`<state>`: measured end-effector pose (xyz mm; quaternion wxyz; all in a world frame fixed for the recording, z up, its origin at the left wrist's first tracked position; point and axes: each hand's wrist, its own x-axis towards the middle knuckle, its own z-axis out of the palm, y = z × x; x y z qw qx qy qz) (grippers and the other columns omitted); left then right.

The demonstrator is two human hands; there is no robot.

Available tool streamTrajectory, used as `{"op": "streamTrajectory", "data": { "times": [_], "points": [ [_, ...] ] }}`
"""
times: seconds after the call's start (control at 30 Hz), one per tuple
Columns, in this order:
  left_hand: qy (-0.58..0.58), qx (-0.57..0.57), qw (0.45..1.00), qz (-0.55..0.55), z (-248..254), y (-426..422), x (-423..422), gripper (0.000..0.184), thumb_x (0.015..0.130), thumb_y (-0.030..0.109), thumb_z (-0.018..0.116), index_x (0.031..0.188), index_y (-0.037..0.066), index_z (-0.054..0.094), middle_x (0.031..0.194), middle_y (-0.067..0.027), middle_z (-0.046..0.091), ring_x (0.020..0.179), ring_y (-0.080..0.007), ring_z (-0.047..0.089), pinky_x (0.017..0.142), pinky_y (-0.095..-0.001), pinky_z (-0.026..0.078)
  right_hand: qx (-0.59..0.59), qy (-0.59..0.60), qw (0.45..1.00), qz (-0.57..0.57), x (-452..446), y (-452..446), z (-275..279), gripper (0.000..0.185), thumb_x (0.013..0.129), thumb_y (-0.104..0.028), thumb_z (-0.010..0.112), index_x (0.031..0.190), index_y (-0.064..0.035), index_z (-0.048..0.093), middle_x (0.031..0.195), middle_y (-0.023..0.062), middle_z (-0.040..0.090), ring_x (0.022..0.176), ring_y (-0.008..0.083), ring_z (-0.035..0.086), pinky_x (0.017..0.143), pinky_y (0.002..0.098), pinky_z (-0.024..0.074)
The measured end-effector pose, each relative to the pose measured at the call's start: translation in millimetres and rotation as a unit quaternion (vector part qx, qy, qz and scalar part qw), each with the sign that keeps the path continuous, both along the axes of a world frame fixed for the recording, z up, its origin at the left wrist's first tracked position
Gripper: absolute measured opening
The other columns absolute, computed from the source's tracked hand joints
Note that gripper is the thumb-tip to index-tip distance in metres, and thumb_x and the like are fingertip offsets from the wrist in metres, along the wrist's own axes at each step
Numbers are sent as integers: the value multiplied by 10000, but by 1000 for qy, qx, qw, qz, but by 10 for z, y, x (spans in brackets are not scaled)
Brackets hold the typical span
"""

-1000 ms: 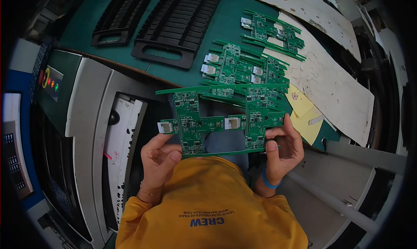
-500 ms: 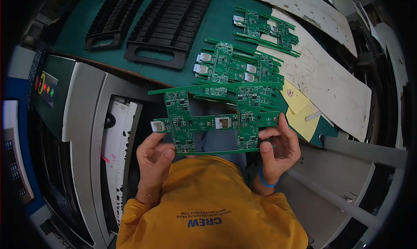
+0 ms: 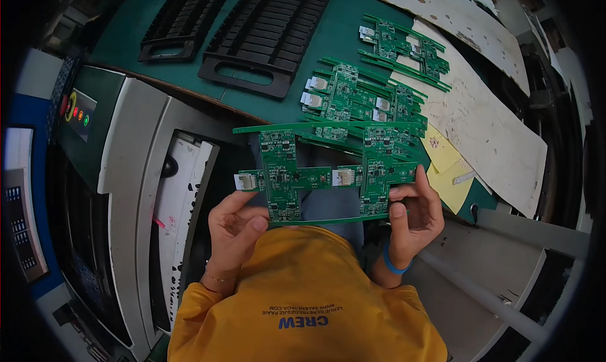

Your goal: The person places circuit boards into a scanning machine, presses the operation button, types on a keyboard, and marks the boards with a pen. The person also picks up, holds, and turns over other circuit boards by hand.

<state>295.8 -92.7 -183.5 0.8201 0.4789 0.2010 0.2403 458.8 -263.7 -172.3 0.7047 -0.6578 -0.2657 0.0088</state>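
Observation:
A green circuit board panel [image 3: 282, 176] is held up level in front of my chest, its component side toward me. White connectors sit at its left edge and its middle, and long strips run along its top and bottom. My left hand [image 3: 237, 228] grips the lower left corner, thumb in front. At the lower right, my right hand [image 3: 416, 213] holds the edge between thumb and fingers. Just beyond the panel, a stack of similar circuit boards [image 3: 344, 87] lies on the table, partly hidden by the one I hold.
Two black slotted racks [image 3: 252, 40] [image 3: 183, 21] lie on the green table [image 3: 126, 43]. More boards [image 3: 404, 46] rest on cardboard sheets [image 3: 480, 116] at the right, near yellow paper [image 3: 447, 179]. A machine with lit buttons [image 3: 82, 117] stands at left.
The whole view has shifted a little, so the table, hands and panel appear further right. My grip on the panel looks the same.

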Motion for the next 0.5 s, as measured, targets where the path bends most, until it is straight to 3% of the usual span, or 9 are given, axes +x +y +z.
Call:
{"op": "streamTrajectory", "data": {
  "times": [0.5],
  "points": [
    [-29,31,999,-19,-38,11,-50,497,831,113,577,1259,-43,378,929,-222,628,771,-289,649,726,-385,533,-9,-3,1000,2,32,23,-59,492,745,-15,638,1194,88,465,797,112,617,742,140,562,688,242,431]
  ]
}}
